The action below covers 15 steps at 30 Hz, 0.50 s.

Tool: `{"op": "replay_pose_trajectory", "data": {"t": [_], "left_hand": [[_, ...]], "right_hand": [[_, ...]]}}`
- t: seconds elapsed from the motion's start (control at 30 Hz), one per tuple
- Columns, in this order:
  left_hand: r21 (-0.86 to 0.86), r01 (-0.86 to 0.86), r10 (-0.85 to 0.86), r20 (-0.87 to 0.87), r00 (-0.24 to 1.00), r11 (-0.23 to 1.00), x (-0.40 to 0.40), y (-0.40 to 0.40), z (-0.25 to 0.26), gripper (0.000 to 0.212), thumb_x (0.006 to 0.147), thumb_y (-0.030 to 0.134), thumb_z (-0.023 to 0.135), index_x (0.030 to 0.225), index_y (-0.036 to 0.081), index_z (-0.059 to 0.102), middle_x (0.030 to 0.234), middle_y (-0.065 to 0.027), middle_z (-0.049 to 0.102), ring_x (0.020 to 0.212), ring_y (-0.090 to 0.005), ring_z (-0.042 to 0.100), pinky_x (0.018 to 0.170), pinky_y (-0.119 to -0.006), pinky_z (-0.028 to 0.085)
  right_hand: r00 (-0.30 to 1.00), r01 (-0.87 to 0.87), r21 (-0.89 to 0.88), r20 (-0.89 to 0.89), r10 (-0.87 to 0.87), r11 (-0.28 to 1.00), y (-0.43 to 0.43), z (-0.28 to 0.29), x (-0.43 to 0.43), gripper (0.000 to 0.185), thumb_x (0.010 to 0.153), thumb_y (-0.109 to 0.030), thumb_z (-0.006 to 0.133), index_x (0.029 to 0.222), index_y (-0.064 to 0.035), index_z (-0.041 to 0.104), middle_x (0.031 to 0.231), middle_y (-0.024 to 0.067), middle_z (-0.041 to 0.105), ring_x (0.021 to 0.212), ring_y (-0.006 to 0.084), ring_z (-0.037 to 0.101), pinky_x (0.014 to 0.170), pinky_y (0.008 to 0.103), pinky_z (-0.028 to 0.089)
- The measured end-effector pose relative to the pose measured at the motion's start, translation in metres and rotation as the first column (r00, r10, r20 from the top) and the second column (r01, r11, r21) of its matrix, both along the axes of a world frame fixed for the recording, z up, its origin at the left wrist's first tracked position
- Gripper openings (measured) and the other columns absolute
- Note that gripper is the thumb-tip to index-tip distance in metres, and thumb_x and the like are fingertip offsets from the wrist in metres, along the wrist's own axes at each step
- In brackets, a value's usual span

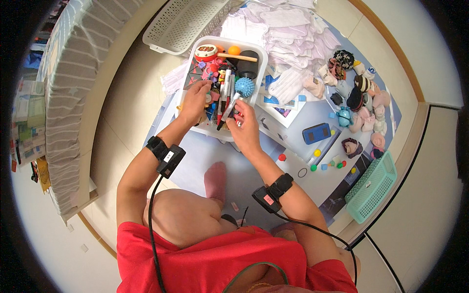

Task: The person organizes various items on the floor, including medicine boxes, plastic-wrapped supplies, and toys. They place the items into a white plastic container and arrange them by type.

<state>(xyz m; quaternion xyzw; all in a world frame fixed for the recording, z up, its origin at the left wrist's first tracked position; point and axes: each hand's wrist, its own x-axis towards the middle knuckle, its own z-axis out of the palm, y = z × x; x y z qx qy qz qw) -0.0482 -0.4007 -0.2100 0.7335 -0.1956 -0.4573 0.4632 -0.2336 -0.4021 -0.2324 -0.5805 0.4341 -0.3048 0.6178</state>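
A white plastic bin (262, 69) full of small toys and pens stands before me. Between the thumb and fingers of my right hand (244, 126) is a marker pen (231, 110) with a dark tip end, tilted over the bin's contents. My left hand (195, 102) reaches over the bin's left side, its fingertips among the toys; whether they grip anything is hidden. Close by lie a blue spiky ball (244, 86), more markers (227, 78), a small toy drum (206, 53), an orange ball (234, 50) and a black cylindrical object (248, 65).
Behind the bin are a white perforated basket (176, 25) and a heap of face masks (293, 33). Rolled socks (355, 99), a blue case (316, 133) and small coloured pieces (317, 152) lie to the right. A green basket (372, 188) leans near the wall; a bed (69, 110) stands left.
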Motion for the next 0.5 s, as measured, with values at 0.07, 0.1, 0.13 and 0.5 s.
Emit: {"op": "replay_pose_trajectory", "data": {"t": [0.07,0.1,0.13,0.5], "left_hand": [[0.060,0.093,-0.098,0.090,0.991,0.994,0.004,0.002,0.006,0.033,0.096,0.017,0.052,0.123,0.000,0.060,0.110,-0.0086,0.065,0.096,-0.0155,0.063,0.082,-0.030,0.051],[0.102,0.124,-0.136,0.118,0.984,0.987,0.005,0.004,0.009,0.033,0.095,0.014,0.052,0.125,0.002,0.060,0.111,-0.0096,0.065,0.097,-0.0164,0.064,0.083,-0.031,0.053],[0.101,0.103,-0.113,0.093,0.989,0.989,0.004,0.005,0.011,0.034,0.094,0.012,0.051,0.125,0.001,0.060,0.110,-0.0099,0.065,0.096,-0.0163,0.064,0.083,-0.031,0.053],[0.164,0.155,-0.152,-0.031,0.988,0.974,-0.005,0.030,0.010,0.036,0.089,0.007,0.052,0.121,0.004,0.069,0.101,-0.0047,0.069,0.072,-0.0094,0.056,0.065,-0.024,0.051]], "right_hand": [[1.000,-0.003,-0.041,0.011,0.003,0.999,0.000,-0.001,-0.001,0.057,0.084,0.000,0.066,0.137,0.0000,0.046,0.134,0.0164,0.050,0.126,0.0272,0.054,0.101,0.0367,0.049],[1.000,-0.004,-0.049,0.010,0.004,0.999,0.000,-0.002,-0.002,0.055,0.084,0.001,0.065,0.137,0.0000,0.047,0.134,0.0164,0.050,0.125,0.0271,0.054,0.101,0.0367,0.049],[1.000,-0.005,-0.057,0.009,0.006,0.998,0.001,-0.002,-0.003,0.054,0.084,0.002,0.064,0.136,-0.0001,0.048,0.134,0.0163,0.050,0.124,0.0271,0.055,0.101,0.0367,0.050],[0.998,-0.018,-0.161,-0.060,0.009,0.987,0.002,-0.004,-0.015,0.046,0.080,0.003,0.065,0.125,-0.0020,0.056,0.129,0.0186,0.051,0.118,0.0366,0.055,0.101,0.0411,0.045]]}}
